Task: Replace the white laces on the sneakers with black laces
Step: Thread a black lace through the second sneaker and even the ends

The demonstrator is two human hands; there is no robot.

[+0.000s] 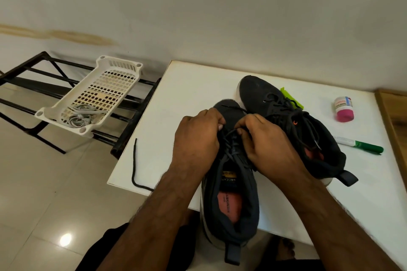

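Observation:
Two dark sneakers lie on the white table [198, 86]. The near sneaker [231, 200] points away from me, its heel hanging over the table's front edge. My left hand [196, 136] and my right hand [264, 138] meet over its eyelets, fingers curled and pinching the black lace [229, 136] there. One loose end of the black lace [134, 167] trails off the table's left edge. The far sneaker [286, 116] lies to the right, laced in black. The white laces [80, 114] lie heaped in a white plastic basket [114, 66].
The basket rests on a black metal rack [33, 86] left of the table. A pink-capped bottle [343, 109], a green marker [363, 146] and a green object [293, 100] behind the far sneaker sit on the table's right part. A wooden edge [394, 121] borders the right.

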